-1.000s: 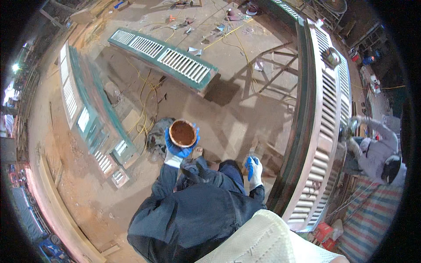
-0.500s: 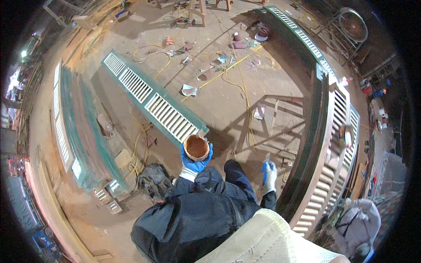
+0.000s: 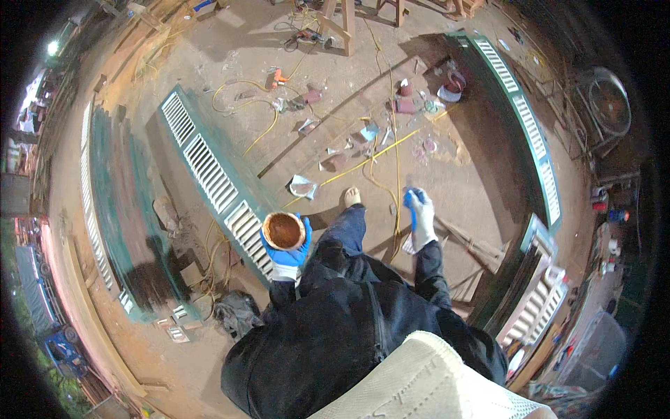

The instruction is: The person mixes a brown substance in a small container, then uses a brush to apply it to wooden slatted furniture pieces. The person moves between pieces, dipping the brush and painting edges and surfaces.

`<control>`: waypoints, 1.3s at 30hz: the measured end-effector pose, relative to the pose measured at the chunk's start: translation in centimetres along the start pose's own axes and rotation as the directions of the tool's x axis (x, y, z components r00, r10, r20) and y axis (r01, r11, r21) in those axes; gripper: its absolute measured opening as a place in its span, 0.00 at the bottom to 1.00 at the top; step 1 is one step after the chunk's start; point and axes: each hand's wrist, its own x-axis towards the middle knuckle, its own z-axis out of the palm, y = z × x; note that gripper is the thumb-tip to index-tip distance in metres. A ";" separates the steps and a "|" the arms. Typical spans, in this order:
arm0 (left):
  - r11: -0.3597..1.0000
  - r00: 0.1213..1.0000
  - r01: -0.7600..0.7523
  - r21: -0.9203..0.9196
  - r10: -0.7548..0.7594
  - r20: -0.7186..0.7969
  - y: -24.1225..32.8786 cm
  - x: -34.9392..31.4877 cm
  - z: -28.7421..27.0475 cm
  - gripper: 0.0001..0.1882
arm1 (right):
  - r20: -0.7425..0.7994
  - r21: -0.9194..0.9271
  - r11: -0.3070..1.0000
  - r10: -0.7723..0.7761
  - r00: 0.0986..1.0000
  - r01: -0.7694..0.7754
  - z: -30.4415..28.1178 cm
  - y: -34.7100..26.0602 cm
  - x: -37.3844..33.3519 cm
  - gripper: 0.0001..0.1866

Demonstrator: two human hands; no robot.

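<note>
While the person stands on the dusty workshop floor (image 3: 209, 363), a small round bowl (image 3: 283, 231) sits cupped in the left hand (image 3: 287, 251); its interior is coated with a reddish-brown liquid, and its rim shows pale orange. That hand, in a blue and white glove, is partly closed, the fingers curling up around the underside and sides of the bowl, which is held level in front of the body. Just beside and below the bowl lies a green louvred shutter (image 3: 213, 171), flat on the floor, with white slats. Out to the other side, the right hand (image 3: 420, 209), also gloved, is closed around a blue object whose kind cannot be told. A bare foot (image 3: 352, 196) shows between the two hands, with a yellow cable (image 3: 377, 150) running across the floor just beyond it.
</note>
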 end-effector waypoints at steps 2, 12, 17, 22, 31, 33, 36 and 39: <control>0.995 0.998 -0.068 -0.076 0.066 -0.023 -0.6 6.7 3.5 0.40 | 0.034 0.092 0.984 0.149 0.988 -0.152 2.0 0.2 6.0 0.08; 0.955 0.990 0.008 -0.295 0.035 0.140 1.1 31.6 18.6 0.44 | 0.162 0.214 0.956 0.166 0.973 -0.199 10.6 -11.2 34.3 0.07; 0.902 0.998 -0.047 -0.430 0.064 0.025 5.3 43.5 23.0 0.33 | 0.118 0.239 0.926 0.272 0.955 -0.293 16.0 -14.5 48.8 0.07; 0.879 0.954 -0.297 -0.373 0.287 -0.084 9.7 54.3 29.7 0.32 | 0.249 0.094 0.944 0.285 0.926 -0.315 23.4 -20.2 65.3 0.12; 0.861 0.845 -0.438 -0.257 0.492 0.209 18.8 71.6 38.5 0.29 | 0.433 -0.076 0.969 0.245 0.868 -0.236 46.9 -31.8 84.9 0.13; 0.855 0.861 -0.458 -0.245 0.495 0.119 22.6 75.4 38.5 0.30 | 0.548 -0.138 0.975 0.221 0.807 -0.173 52.1 -30.2 89.2 0.15; 0.747 0.779 -0.613 0.258 0.626 0.039 30.8 81.5 35.4 0.31 | 0.506 -0.325 0.940 0.264 0.822 -0.101 62.3 -28.8 92.9 0.09; 0.869 0.873 -0.420 -0.263 0.466 0.145 38.8 92.4 41.2 0.36 | 0.413 -0.336 0.918 0.344 0.844 -0.210 67.7 -25.6 100.4 0.11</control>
